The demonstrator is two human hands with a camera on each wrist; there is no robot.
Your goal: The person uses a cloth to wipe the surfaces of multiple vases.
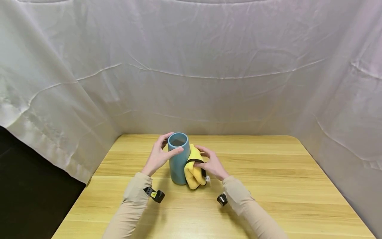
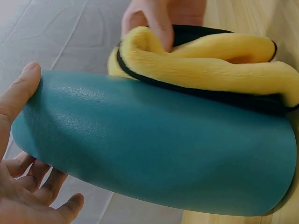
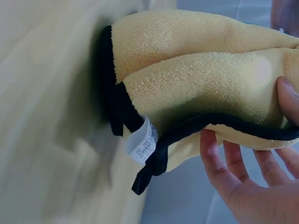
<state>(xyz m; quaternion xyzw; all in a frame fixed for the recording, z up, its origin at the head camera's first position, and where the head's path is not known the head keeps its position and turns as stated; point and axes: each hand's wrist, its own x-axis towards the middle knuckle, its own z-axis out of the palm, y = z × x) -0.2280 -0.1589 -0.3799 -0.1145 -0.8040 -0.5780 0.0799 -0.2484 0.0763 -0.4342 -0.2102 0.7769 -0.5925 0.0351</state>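
A tall blue vase (image 1: 179, 164) stands upright on the table, its round mouth facing up. My left hand (image 1: 160, 153) grips it near the rim, thumb on the near side and fingers around the far left side. Against the vase's right side lies a folded yellow cloth (image 1: 195, 172) with black edging. My right hand (image 1: 212, 164) holds this cloth between thumb and fingers. In the right wrist view, a white label (image 3: 143, 141) hangs from the cloth's corner. The left wrist view shows the cloth touching the vase's wall (image 2: 154, 140).
The wooden table (image 1: 283, 186) has pale grain and rounded far corners. A light grey curtain (image 1: 209, 66) hangs behind and along both sides. At the lower left is a black area (image 1: 27, 192). Each wrist carries a small black camera (image 1: 160, 196).
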